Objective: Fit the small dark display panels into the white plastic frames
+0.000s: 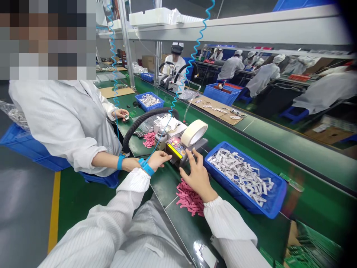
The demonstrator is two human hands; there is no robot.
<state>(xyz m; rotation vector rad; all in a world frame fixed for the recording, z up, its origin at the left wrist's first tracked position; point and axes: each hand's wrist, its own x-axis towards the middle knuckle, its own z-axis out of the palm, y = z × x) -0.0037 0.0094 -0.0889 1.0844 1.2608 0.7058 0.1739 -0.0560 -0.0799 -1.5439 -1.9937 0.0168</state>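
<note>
My left hand (156, 160), with a blue wrist strap (146, 166), is at the front of a small dark machine with buttons and a yellow panel (175, 150). Its thumb and fingertips are pinched together; what they hold, if anything, is too small to make out. My right hand (197, 174) is at the machine's right side, fingers apart, holding nothing visible. Below that palm lies a pile of pink strips (189, 199), partly hidden by the hand. A roll of cream tape (195, 133) stands on top of the machine.
A blue bin (272, 208) of white frame-shaped parts stands at right. On the left sits a co-worker (69, 123), one hand close behind my left wrist, the other (121, 114) holding a small part. A black hose (139, 123) arches behind the machine. Green circuit boards (309, 242) lie lower right.
</note>
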